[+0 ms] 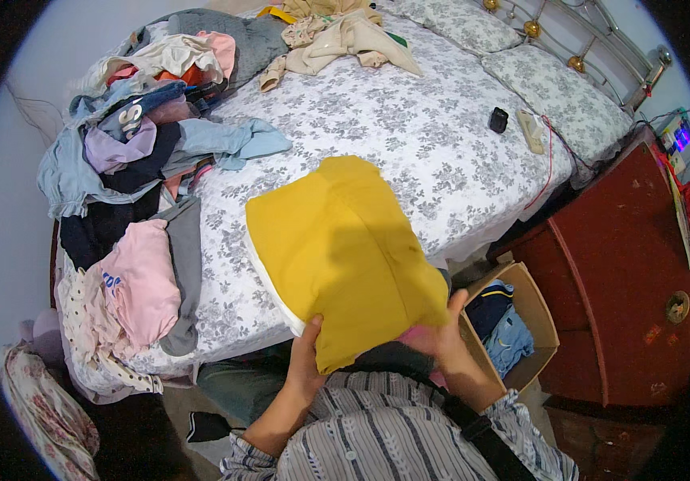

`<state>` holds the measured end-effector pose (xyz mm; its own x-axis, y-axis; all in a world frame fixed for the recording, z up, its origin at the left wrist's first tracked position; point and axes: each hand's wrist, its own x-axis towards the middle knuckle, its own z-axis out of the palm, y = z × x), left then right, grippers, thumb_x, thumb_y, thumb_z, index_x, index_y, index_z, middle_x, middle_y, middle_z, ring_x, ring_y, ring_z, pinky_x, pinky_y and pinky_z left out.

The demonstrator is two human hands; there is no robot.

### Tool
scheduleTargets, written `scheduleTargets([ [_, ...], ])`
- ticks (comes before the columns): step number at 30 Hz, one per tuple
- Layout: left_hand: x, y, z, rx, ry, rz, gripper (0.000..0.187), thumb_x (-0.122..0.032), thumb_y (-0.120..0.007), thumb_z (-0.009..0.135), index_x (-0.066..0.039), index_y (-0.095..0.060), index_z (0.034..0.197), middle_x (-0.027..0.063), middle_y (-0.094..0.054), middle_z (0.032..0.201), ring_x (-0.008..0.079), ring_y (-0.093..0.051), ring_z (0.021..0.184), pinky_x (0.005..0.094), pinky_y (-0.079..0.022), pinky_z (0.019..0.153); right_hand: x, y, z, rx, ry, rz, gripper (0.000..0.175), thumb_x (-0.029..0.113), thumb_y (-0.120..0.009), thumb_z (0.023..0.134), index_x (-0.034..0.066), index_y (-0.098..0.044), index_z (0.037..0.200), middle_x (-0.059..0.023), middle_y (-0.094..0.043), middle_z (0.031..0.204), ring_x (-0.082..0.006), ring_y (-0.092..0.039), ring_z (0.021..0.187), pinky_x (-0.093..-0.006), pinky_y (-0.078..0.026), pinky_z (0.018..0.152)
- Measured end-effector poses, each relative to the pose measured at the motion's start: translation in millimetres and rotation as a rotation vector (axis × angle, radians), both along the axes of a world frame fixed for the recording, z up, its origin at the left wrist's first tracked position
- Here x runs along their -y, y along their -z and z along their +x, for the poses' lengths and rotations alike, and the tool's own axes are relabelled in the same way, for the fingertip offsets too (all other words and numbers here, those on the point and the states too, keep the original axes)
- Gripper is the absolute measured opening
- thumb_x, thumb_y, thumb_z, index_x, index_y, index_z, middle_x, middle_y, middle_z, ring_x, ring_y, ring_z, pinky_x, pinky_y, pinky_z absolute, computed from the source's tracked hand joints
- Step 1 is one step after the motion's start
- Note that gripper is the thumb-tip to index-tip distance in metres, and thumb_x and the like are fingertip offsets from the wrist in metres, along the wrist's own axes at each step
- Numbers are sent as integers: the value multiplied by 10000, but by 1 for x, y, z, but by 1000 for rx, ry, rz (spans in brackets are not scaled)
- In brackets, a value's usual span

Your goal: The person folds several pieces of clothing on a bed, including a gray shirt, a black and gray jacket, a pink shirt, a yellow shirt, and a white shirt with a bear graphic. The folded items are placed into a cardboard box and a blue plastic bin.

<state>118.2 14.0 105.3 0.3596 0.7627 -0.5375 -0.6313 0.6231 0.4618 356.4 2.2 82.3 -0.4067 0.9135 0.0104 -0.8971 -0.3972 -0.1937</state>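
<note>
A yellow garment (351, 252) with a white lower edge is spread before me, partly over the near edge of the bed and above my lap. My left hand (309, 346) grips its near left edge, thumb on top. At its right side is my right hand (444, 330), slightly blurred, with the fingers partly behind the cloth; it holds the garment's near right edge. Some pink cloth (418, 340) shows beneath the yellow garment, beside my right hand.
Piled clothes (134, 132) cover the bed's left side, with a pink garment (146, 282) nearer. Beige clothes (345, 45) lie at the far side. A black object (498, 120) and a power strip (530, 131) rest by the pillows. A cardboard box (540, 318) holding folded clothes stands right, beside a reddish-brown cabinet (627, 276).
</note>
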Motion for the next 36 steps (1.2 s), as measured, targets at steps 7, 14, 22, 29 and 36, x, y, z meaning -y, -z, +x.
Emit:
scheduleTargets([
  [7,8,21,25,-379,-69,313,513,-231,-608,911,-15,-395,1325,118,-551,1222,251,-572,1092,364,-495,875,33,23,-29,1175,176,206,624,425,-494,939,45,-327,1405,-105,-389,1420,-270,-392,1292,-404,-292,1088],
  [14,12,37,25,-275,-26,178,532,-126,-618,880,-16,-389,1348,85,-518,1273,222,-513,1153,340,-400,982,19,11,-49,722,259,-142,546,244,-630,908,79,-379,1365,-67,-479,1330,-216,-480,1224,-378,-419,1009],
  [22,9,27,22,-144,17,58,524,-254,-594,900,-48,-410,1346,72,-518,1310,236,-515,1188,379,-409,1003,-6,29,-52,532,195,-284,444,191,-653,868,71,-496,1266,-74,-556,1261,-220,-537,1171,-383,-436,996],
  [29,7,7,35,-161,94,160,526,-287,-595,911,-68,-409,1352,55,-495,1345,218,-500,1210,382,-416,996,-28,9,-35,330,108,-182,442,206,-615,868,53,-496,1266,-90,-587,1213,-242,-569,1135,-397,-461,966],
  [36,4,9,14,-438,641,462,291,-99,-628,899,-28,-550,1171,71,-613,1097,172,-586,989,302,-464,870,18,-34,46,514,278,-333,488,146,-622,810,24,-503,1267,-127,-618,1176,-274,-610,1067,-420,-480,949],
])
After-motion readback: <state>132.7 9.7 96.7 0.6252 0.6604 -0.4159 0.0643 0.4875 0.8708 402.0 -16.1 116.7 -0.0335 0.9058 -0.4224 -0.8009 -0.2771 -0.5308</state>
